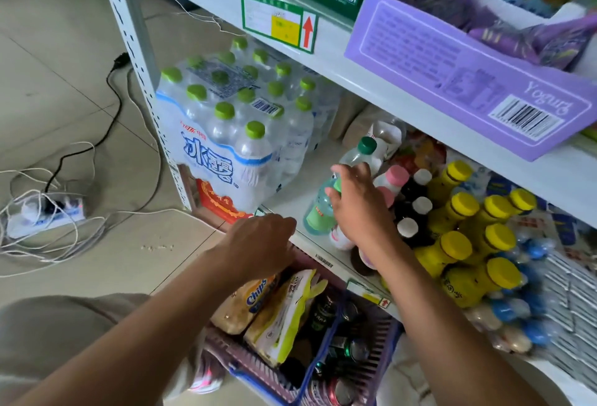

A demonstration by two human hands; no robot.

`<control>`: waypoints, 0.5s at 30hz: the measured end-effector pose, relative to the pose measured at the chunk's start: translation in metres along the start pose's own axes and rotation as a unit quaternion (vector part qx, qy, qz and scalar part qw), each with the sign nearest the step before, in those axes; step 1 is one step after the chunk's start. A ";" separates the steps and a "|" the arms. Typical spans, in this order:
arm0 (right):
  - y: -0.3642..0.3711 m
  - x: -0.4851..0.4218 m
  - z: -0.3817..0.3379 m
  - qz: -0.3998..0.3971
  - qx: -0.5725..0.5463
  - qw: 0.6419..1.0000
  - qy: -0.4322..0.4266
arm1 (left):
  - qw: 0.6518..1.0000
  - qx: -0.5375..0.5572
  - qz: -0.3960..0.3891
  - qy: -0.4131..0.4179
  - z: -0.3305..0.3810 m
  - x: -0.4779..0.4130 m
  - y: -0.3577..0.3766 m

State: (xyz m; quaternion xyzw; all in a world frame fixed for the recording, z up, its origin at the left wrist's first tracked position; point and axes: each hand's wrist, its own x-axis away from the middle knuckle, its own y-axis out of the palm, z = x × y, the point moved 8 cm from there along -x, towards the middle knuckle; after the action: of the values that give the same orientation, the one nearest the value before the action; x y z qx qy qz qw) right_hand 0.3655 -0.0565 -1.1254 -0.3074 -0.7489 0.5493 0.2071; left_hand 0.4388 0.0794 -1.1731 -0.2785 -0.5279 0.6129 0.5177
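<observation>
We take the work here to be stocking the low shelf (307,160) from the basket (374,373) that stands on the floor against its front edge, and we judge it somewhere in the middle. The shelf already carries a shrink-wrapped water pack (219,134) at its left end, a clear bottle with a dark green cap (361,153) further back, pink-capped bottles (395,176) and a block of yellow-capped bottles (465,205) toward the right. What is left lies in the basket: a chips packet (255,292), a yellow-and-white packet beside it and several cans (349,350). The green bottle (318,211) is the item in hand. It sits near the shelf's front edge, in the gap between the water pack and the dark bottles, and it looks slightly tilted, so we cannot say that its base is fully down. The right hand (358,202) has its grip closed narrowly on the bottle's top, thumb and fingers curled round the neck with the green cap showing between them. The left hand (261,244) is at the basket's far rim, just below the shelf's front edge, knuckles up and fingers curled under. We cannot tell whether its grip holds the rim or only rests there. Letting go of the bottle upright seems to be what this step lacks.
</observation>
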 end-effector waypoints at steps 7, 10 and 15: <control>-0.013 0.019 0.008 0.043 -0.124 0.991 -0.025 | 0.995 0.036 -0.059 -0.066 -0.016 0.005 0.009; -0.039 0.033 0.021 0.066 -0.312 0.948 -0.015 | 0.932 0.298 -0.072 -0.194 -0.035 0.011 0.006; -0.060 0.061 0.029 0.016 -0.606 0.795 0.011 | 0.702 0.690 -0.055 -0.167 -0.026 0.025 -0.005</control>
State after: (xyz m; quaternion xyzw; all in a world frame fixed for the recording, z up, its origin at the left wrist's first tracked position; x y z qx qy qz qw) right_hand 0.2887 -0.0474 -1.0790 -0.3885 -0.9210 -0.0166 -0.0221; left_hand 0.4561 0.1119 -1.1704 0.2934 -0.0492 0.8128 0.5008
